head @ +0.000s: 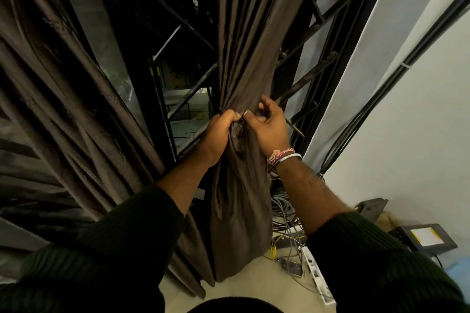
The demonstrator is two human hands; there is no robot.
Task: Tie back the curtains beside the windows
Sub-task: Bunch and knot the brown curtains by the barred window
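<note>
In the centre of the frame I see a dark brown curtain (244,58) gathered into one thick bundle, its long axis running from the top of the frame down toward the floor. My left hand (218,132) grips the bundle from the left, fingers curled round the folds. My right hand (267,124) meets it from the right at the same height, thumb and fingers pinching something thin at the cinched waist, probably a tie, too small to confirm. Both hands touch there; neither is nearer. A second loose curtain (63,99) hangs at left.
</note>
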